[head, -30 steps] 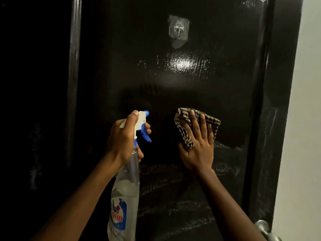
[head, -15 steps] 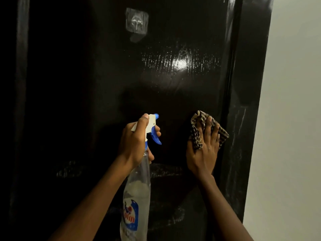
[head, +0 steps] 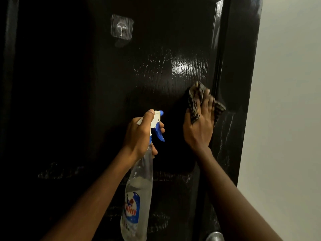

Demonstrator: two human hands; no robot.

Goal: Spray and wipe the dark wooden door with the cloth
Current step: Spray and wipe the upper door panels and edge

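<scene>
Nearest the viewer, two bare forearms reach up and forward from the lower edge. The left hand grips the neck of a clear spray bottle, which hangs below the fist with its blue-and-red label facing outward. The thumb lies along the top of the white spray head, and a finger curls just behind the blue trigger; whether it is squeezing cannot be told. Below the right forearm, a rounded metal knob shows at the bottom edge.

Just to the right of the left hand and slightly higher, the right hand lies flat with its fingers extended, pressing a checked cloth against the door. The cloth bunches above and beside the fingertips, close to the raised moulding at the panel's right side.

The door is dark and glossy. Pale streaks, possibly damp, cross it below both hands. A bright glare sits just above the cloth. Higher up, above and left of the left hand, a clear stick-on hook is fixed to the panel. A pale wall lies right of the door's edge.
</scene>
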